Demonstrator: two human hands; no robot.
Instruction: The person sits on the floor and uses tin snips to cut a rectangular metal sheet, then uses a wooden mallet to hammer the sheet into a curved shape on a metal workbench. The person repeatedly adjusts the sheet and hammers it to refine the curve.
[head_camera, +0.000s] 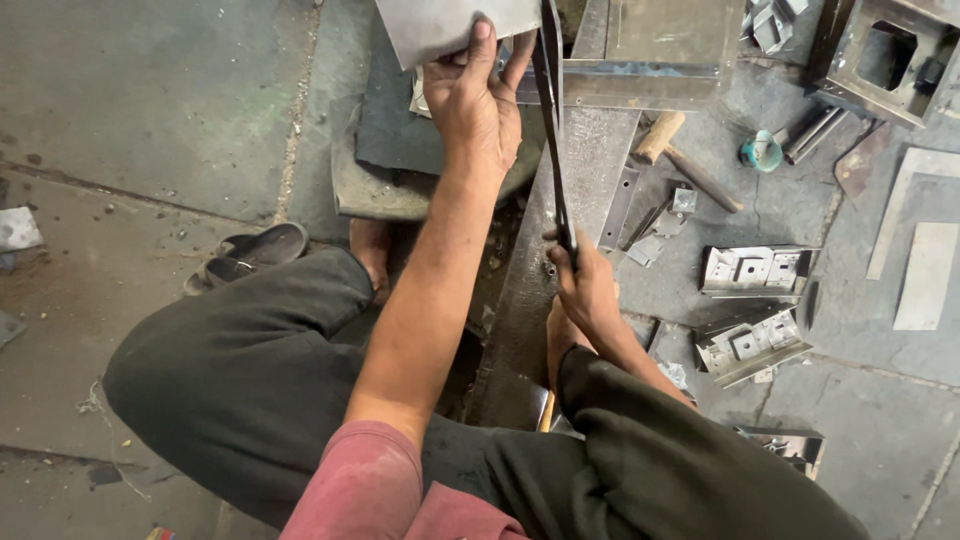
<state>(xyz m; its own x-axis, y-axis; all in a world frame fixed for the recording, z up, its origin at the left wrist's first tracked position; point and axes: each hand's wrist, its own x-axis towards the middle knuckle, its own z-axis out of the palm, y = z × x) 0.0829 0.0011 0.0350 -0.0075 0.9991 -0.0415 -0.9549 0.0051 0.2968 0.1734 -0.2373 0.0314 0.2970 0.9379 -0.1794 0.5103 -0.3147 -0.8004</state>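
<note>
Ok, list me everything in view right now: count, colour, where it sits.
Flat grey metal sheet: one, top centre, gripped at its lower edge.
Long dark lever handle of a metal shear: one, running from top centre down to the middle.
Wooden-handled hammer: one, brown, on the floor right of the shear.
Punched silver metal brackets: two stacks, right of centre.
Open grey metal box frame: one, top right corner.
Pale metal strips: about two, far right.
Dark sandals: a pair, left of the knee.
Teal round object: one, beside the hammer; kind unclear.
Left hand: holds the sheet.
Right hand: grips the lever handle.
</note>
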